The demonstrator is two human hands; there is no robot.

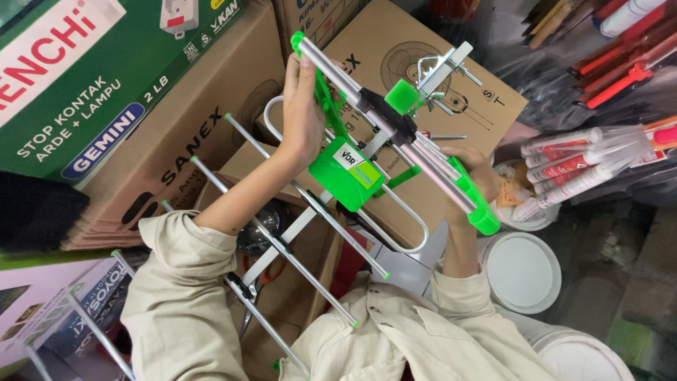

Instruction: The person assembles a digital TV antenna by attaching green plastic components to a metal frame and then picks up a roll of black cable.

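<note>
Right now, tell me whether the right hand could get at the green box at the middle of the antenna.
Probably yes. The right hand grips the antenna's green end bracket, close to the green box, with nothing between them. It would have to release that bracket first; the left hand holds the other end.

Antenna (352, 176) lower rods cut off by bottom edge; right palm (474, 185) hidden.

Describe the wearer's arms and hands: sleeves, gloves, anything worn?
Both arms wear a loose beige, cotton-like jacket; the left sleeve is pushed up near the elbow, the right sleeve sits lower on the forearm. Forearms below are bare. The left hand and right hand are bare: no gloves, and no rings, watch or wristbands visible. No markings show on the sleeves.
</note>
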